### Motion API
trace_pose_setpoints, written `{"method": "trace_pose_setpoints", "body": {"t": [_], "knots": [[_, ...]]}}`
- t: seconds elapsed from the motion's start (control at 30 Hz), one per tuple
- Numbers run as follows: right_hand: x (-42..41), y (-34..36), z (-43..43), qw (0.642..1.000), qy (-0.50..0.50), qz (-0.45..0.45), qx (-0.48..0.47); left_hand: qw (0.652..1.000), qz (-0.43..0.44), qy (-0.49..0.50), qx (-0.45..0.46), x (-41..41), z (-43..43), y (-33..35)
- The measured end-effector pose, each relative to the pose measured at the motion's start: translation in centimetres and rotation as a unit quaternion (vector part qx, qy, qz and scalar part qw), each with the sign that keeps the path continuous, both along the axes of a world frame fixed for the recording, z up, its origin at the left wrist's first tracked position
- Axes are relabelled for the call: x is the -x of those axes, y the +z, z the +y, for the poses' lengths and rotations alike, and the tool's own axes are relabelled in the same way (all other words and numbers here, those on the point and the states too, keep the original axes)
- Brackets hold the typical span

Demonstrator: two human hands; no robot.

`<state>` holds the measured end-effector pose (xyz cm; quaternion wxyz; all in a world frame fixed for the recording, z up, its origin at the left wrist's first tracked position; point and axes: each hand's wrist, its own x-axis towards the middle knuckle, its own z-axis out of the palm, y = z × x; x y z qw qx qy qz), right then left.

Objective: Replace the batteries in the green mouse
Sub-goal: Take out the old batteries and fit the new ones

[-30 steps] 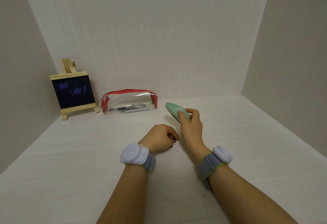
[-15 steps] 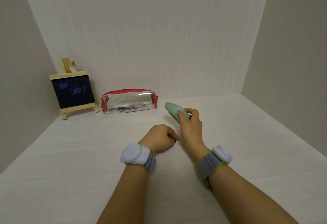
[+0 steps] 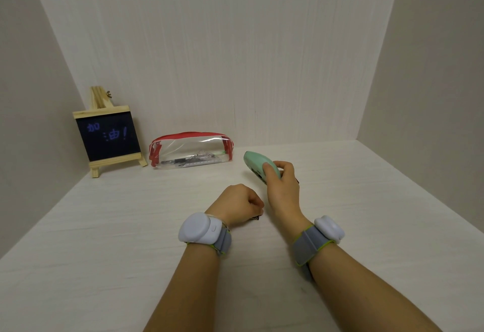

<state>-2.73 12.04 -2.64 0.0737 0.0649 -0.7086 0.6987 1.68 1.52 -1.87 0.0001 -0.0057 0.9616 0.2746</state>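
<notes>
My right hand grips the green mouse near its rear end and holds it tilted above the white table, with its underside turned to the left. A dark opening shows on that underside. My left hand rests on the table just left of the right wrist, fingers curled into a fist. A small dark object, perhaps a battery, peeks out beneath the fist; I cannot tell whether the fingers hold it.
A clear pencil case with red trim lies at the back against the wall. A small blackboard on a wooden easel stands at the back left. Walls close the table in on three sides.
The mouse and my right hand have shifted very slightly. My left hand stays curled in the same spot.
</notes>
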Motion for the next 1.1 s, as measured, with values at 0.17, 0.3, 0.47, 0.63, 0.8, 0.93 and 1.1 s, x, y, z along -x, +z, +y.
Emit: {"method": "trace_pose_setpoints", "body": {"t": [0.17,0.3,0.47,0.63,0.8,0.93,1.1], "knots": [[-0.1,0.0,0.0,1.000,-0.005,0.001,-0.004,1.000,0.001,0.022,-0.002,0.0,0.2,0.1],[0.0,0.1,0.0,1.000,-0.008,-0.008,0.003,0.994,0.048,0.085,-0.044,0.0,0.4,0.3],[0.2,0.0,-0.1,1.000,-0.017,-0.017,0.017,0.971,0.105,0.160,-0.142,0.2,0.8,0.7],[0.5,-0.1,-0.7,0.995,0.022,-0.069,0.064,0.953,0.124,0.155,-0.230,-0.1,1.5,1.3],[0.8,-0.3,-0.9,0.990,0.090,-0.095,0.059,0.926,0.130,0.174,-0.308,0.0,1.5,1.2],[0.5,-0.2,-0.8,0.991,0.099,-0.093,0.019,0.903,0.148,0.185,-0.358,-0.1,1.5,1.1],[0.3,-0.2,-0.1,0.995,0.045,-0.007,-0.088,0.876,0.153,0.206,-0.408,0.3,1.3,1.0]]}}
